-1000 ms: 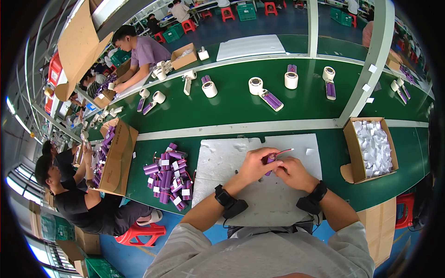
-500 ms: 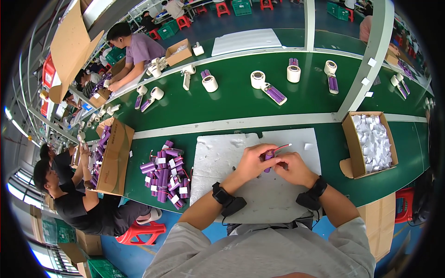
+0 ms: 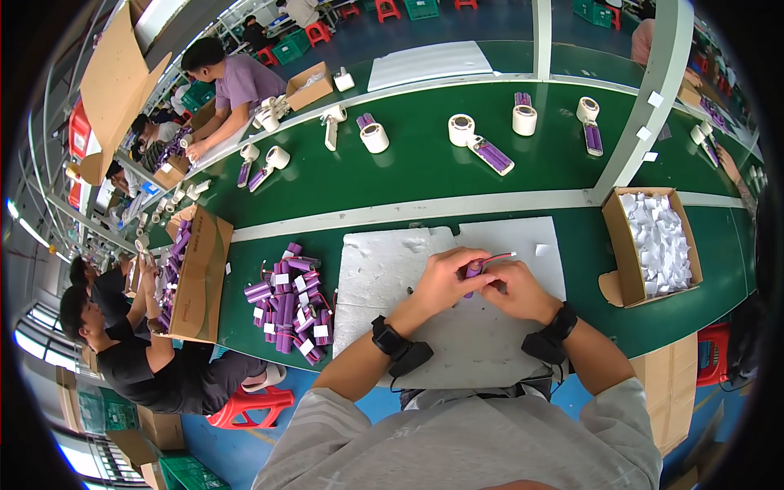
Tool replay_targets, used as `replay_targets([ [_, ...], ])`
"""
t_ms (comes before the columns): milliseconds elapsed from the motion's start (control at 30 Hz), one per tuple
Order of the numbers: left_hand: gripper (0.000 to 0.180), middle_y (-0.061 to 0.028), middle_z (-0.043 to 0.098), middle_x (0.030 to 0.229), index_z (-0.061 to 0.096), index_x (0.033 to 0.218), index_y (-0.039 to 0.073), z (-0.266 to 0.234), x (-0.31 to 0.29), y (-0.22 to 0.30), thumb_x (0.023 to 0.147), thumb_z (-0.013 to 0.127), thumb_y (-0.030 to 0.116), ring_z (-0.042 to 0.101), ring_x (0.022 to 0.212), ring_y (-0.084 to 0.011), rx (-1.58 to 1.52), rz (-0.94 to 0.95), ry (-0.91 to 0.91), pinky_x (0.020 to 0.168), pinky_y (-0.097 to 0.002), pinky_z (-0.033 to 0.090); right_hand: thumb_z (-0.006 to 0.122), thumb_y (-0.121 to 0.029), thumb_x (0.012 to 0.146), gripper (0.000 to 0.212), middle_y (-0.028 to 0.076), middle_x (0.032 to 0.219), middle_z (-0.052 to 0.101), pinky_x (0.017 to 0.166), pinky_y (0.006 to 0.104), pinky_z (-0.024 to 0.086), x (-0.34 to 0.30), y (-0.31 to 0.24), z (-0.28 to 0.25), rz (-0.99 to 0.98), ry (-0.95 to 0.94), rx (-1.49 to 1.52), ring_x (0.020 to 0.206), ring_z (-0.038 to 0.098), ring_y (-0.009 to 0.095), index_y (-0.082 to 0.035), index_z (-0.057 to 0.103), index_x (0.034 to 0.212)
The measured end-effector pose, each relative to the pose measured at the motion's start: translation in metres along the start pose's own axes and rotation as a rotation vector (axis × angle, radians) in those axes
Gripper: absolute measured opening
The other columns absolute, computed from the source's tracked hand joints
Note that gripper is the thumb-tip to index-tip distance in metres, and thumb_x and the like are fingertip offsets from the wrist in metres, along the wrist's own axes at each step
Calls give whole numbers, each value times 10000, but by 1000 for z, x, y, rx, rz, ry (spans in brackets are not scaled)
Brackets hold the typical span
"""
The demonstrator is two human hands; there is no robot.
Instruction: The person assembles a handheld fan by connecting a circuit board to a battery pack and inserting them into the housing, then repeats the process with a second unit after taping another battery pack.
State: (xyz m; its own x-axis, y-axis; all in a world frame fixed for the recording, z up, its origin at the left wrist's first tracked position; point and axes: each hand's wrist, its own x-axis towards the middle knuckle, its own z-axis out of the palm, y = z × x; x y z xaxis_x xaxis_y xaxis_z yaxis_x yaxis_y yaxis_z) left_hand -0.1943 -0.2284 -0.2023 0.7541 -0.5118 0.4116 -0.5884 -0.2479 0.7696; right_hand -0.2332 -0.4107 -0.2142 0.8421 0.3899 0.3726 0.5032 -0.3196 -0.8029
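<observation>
Over a white foam sheet (image 3: 371,273), my left hand (image 3: 445,282) is closed around a purple battery pack (image 3: 473,269) held upright. A red and dark wire (image 3: 496,257) with a small white plug rises from the pack toward the right. My right hand (image 3: 523,292) is closed too, its thumb and fingertips pinched together against the pack's right side. What sits between those right fingertips is hidden. Left of the foam lies a heap of purple battery packs (image 3: 286,310), several bearing white labels and wires. A small white paper piece (image 3: 541,250) rests on the foam's right part.
A carton of white paper pieces (image 3: 653,245) stands at right, a carton of purple packs (image 3: 200,278) at left. Beyond a pale rail (image 3: 408,210), white handheld fans (image 3: 461,131) lie on a green belt (image 3: 408,175). A metal post (image 3: 645,122) rises at right. Co-workers sit at left.
The fans on the belt have shifted slightly right. My view has moved a little. Both hands stay at the battery pack, the right fingers shifting slightly. Another person's arm has appeared at far right.
</observation>
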Motion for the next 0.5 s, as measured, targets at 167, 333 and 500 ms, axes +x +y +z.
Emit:
replay_targets([
  [167, 342, -99, 640, 818, 659, 1028, 33, 0, 0, 0, 735, 775, 164, 600, 657, -212, -7, 3, 7, 602, -309, 504, 620, -28, 790, 56, 98, 690, 606, 512, 304, 423, 0, 0, -1, -4, -14, -16, 568, 561, 198, -6, 616, 841],
  [333, 353, -96, 640, 815, 657, 1034, 34, -1, -1, 3, 734, 783, 172, 596, 643, -206, -34, -39, 14, 596, -307, 502, 616, -27, 789, 61, 104, 699, 616, 512, 311, 425, 2, -4, -1, 16, 1, 73, 571, 564, 212, -12, 621, 848],
  [500, 337, -71, 637, 779, 665, 1028, 25, -1, 0, 2, 722, 783, 102, 592, 652, -155, -4, -6, 33, 613, -280, 506, 625, -77, 788, 75, 129, 686, 600, 521, 377, 437, 1, -3, 0, 12, 3, 37, 566, 563, 302, -29, 616, 845],
])
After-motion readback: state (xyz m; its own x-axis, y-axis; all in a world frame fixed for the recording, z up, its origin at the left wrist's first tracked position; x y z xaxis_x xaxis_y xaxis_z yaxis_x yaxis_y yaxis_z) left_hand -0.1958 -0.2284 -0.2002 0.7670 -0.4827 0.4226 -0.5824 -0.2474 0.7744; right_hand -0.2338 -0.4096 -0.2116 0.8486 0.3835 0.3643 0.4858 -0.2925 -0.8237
